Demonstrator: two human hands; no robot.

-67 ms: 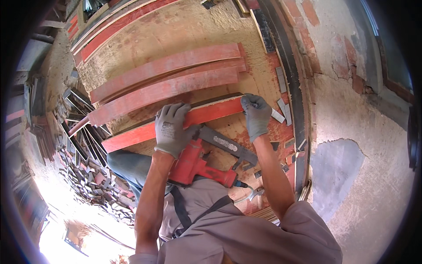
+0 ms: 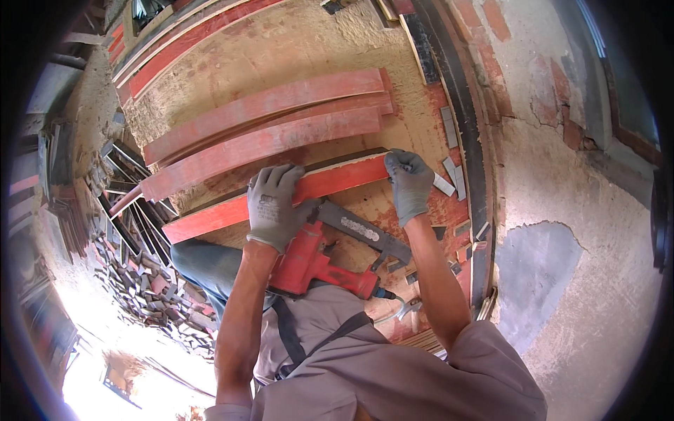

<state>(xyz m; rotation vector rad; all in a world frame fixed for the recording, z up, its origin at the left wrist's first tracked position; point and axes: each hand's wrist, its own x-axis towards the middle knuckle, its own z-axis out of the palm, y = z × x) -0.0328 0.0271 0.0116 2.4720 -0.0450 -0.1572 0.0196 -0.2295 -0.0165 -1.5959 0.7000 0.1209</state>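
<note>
A long red board (image 2: 337, 178) with a dark strip along its far edge lies slantwise across the bench in front of me. My left hand (image 2: 272, 203), in a grey work glove, is wrapped over the board near its middle. At the board's right end, my gloved right hand (image 2: 408, 181) grips it with bent fingers; the fingertips are partly hidden. Nearer to me, a red and black pneumatic nail gun (image 2: 309, 263) rests against my lap, untouched by my fingers, with an air hose at its handle end.
Beyond the board lie several faded red planks (image 2: 274, 112) on the wooden bench (image 2: 232, 59). Small grey offcuts (image 2: 449, 128) sit along the dark rail (image 2: 463, 105) at right, beside a rough wall (image 2: 547, 161). A heap of wood scraps (image 2: 154, 288) covers the floor at left.
</note>
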